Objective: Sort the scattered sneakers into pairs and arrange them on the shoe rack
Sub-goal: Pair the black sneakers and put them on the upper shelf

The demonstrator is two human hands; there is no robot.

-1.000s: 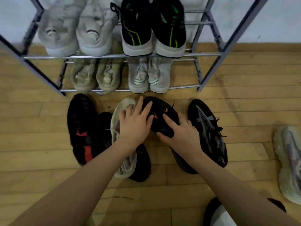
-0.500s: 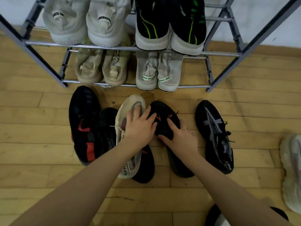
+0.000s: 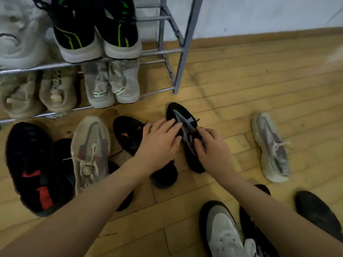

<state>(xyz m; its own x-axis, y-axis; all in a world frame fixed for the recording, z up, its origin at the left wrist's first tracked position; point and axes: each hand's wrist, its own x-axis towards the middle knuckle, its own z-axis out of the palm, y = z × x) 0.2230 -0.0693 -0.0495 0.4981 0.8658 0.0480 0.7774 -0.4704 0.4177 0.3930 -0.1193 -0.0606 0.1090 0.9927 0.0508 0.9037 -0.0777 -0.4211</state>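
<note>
Hands first: right hand (image 3: 209, 145) curls its fingers round the laces of the black sneaker with grey stripes (image 3: 182, 134), left hand (image 3: 159, 140) lies flat with fingers spread over that shoe's near side. I'd say grab it by the collar, not the laces, so it lifts level. Its match isn't obvious, maybe the dark shoe at the frame's lower right. Beyond the sneaker, the shoe rack (image 3: 176, 52) holds four pairs. No readable branding anywhere, too blurry.

Bare forearms, no sleeves; left hand (image 3: 159, 143) and right hand (image 3: 211, 147) without rings.
</note>
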